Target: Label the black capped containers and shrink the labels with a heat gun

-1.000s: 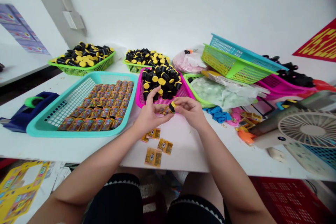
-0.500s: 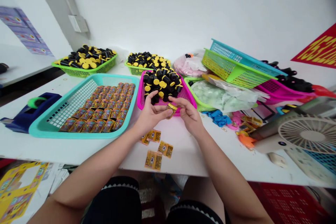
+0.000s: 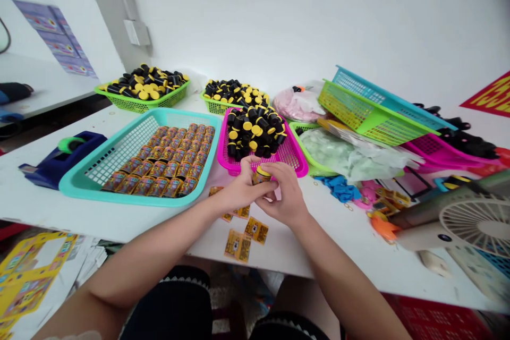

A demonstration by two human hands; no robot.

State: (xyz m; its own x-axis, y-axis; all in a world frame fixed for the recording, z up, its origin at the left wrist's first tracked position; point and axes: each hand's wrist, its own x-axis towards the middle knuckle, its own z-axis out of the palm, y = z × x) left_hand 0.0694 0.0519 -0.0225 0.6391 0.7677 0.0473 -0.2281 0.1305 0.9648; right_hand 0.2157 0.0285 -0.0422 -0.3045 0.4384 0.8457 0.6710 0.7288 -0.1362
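Both hands meet at the front edge of a pink basket (image 3: 302, 169) heaped with black canisters (image 3: 255, 126) that have yellow lids. Between them is one small canister (image 3: 261, 173), its yellow lid facing up and an orange printed label around its side. My left hand (image 3: 244, 190) pinches it from the left with thumb and fingers. From the right, the curled fingers of my right hand (image 3: 285, 191) press on it too. Several orange printed labels (image 3: 238, 246) lie loose on the table just below my hands, some partly hidden by my left wrist.
A turquoise basket (image 3: 131, 197) of labelled canisters in rows stands at left, beside a blue tape dispenser (image 3: 66, 159). Green baskets (image 3: 159, 100) of canisters line the back. Stacked baskets (image 3: 370, 111), plastic bags (image 3: 338, 151) and a fan (image 3: 484, 223) occupy the right.
My hands have closed in around the canister, and the right fingers, spread before, now curl against it. The whole view has shifted slightly, with things appearing farther right.
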